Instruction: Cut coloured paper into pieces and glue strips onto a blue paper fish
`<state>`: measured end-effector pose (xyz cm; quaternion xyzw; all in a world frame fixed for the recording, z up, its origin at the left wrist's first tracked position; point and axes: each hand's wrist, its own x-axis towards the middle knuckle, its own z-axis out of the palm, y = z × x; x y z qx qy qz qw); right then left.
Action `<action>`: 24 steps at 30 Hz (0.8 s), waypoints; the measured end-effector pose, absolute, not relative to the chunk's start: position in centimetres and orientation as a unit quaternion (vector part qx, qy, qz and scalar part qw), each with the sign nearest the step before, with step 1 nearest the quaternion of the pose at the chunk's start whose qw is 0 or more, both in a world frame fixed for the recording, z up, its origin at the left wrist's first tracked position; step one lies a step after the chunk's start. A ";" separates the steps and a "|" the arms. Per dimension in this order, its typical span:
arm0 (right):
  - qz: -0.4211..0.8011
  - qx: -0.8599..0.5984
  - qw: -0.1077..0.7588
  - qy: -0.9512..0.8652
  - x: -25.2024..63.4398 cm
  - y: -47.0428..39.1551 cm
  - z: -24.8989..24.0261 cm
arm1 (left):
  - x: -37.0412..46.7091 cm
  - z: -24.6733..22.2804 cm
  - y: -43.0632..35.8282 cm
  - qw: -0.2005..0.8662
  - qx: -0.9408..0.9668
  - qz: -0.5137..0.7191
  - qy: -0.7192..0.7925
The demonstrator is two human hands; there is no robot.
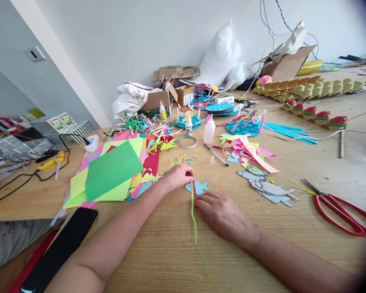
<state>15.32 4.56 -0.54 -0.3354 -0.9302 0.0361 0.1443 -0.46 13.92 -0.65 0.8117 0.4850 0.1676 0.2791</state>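
My left hand (179, 178) is closed in a pinch at the upper end of a long, narrow light-green paper strip (194, 221). The strip trails down the table towards me, slightly bent. A short red paper strip (194, 189) lies beside it, running from my left fingertips to those of my right hand (221, 211). My right hand rests low on the table, fingers bent together at the red strip's lower end. Beneath the strips lies a light-blue paper fish (202, 187), partly covered by them and by my left hand.
Coloured paper sheets (114, 169) and a black phone (61, 248) lie left. Several cut-out fish (271, 189) and red-handled scissors (338, 211) lie right. Beyond my hands are a tape roll (188, 141), a glue bottle (209, 130), a pen (216, 155) and paper scraps (247, 150).
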 end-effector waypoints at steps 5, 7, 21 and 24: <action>0.037 -0.345 0.130 -0.929 15.2 4.5 -0.5 | -0.4 -0.9 14.0 0.270 0.815 0.162 0.486; 0.040 -0.346 0.127 -0.929 15.2 4.5 -0.5 | -0.4 -0.9 14.0 0.267 0.817 0.160 0.486; 0.050 -0.353 0.127 -0.926 15.2 4.5 -0.7 | -0.3 -0.4 13.9 0.246 0.828 0.131 0.486; 0.050 -0.353 0.129 -0.925 15.2 4.5 -0.7 | -0.2 -0.4 13.9 0.242 0.830 0.125 0.487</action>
